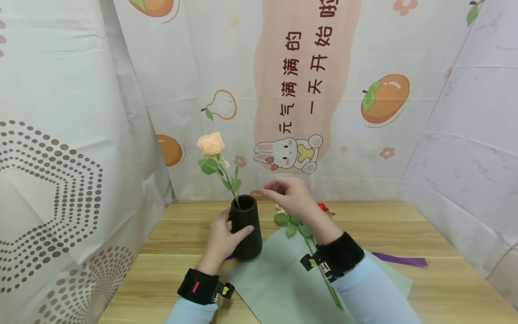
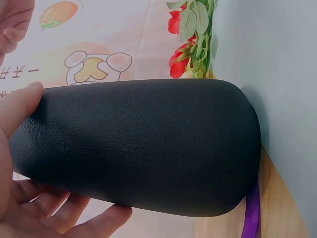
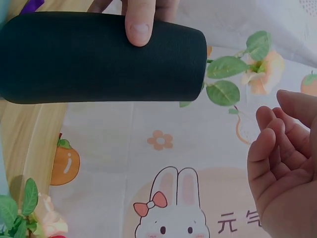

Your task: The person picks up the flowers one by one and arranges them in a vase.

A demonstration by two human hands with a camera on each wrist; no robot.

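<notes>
A black vase point(image 1: 247, 229) stands upright on the table, one peach rose point(image 1: 211, 144) leaning out of its mouth to the left. My left hand point(image 1: 222, 240) grips the vase from the left side, thumb across the front and fingers behind. In the left wrist view the vase point(image 2: 143, 148) fills the middle, held between thumb and fingers. My right hand point(image 1: 293, 198) hangs in the air to the right of the vase mouth. Its fingers are loosely curled with nothing between them, as the right wrist view shows of the hand point(image 3: 287, 158).
Green wrapping paper point(image 1: 283, 279) lies on the wooden table point(image 1: 170, 252), under more roses with long stems point(image 1: 329, 288) and red and peach heads. A purple ribbon point(image 1: 400, 259) lies at the right. A printed curtain point(image 1: 226, 67) hangs behind the table.
</notes>
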